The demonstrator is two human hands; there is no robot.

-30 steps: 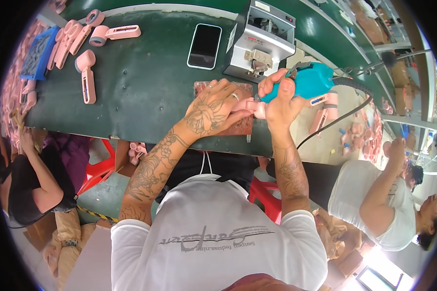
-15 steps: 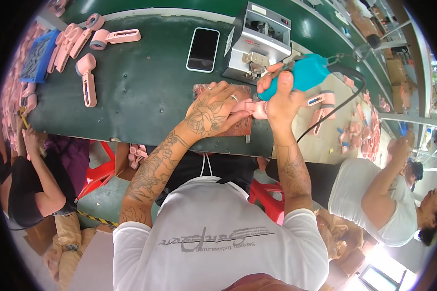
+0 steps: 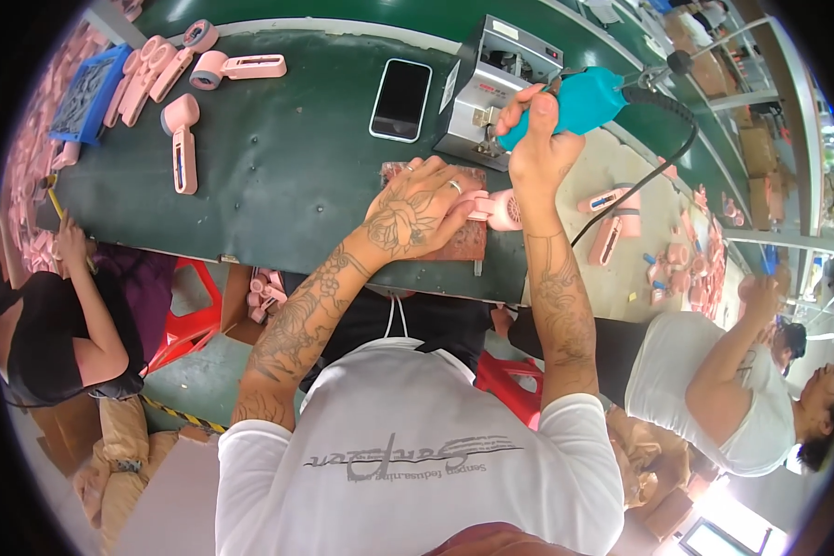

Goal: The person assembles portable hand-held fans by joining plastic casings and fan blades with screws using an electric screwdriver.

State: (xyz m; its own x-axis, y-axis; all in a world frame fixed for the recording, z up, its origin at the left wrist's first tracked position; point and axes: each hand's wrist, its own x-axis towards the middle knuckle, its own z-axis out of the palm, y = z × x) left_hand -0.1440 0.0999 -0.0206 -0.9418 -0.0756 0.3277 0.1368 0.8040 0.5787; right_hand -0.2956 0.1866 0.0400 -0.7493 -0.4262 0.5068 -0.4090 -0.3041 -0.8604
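My left hand (image 3: 411, 211) is closed over a pink handheld fan (image 3: 504, 211) and presses its handle down on a reddish block (image 3: 468, 245). The round fan head sticks out to the right, past my fingertips. My right hand (image 3: 544, 153) grips a teal electric screwdriver (image 3: 587, 99), with fingers wrapped around its body. The screwdriver's front end is by the grey metal screw feeder (image 3: 480, 120); I cannot see its tip clearly. A black cable (image 3: 686, 139) runs back from the tool.
A phone (image 3: 400, 100) lies left of the feeder. Several pink fans (image 3: 183, 139) and a blue tray (image 3: 88, 95) are at the left of the green table (image 3: 278, 167). More pink parts (image 3: 681, 255) lie on the right. Co-workers sit on both sides.
My right hand has lifted the screwdriver up and away from the fan, toward the screw feeder, uncovering the fan head. My left hand still holds the fan on the block.
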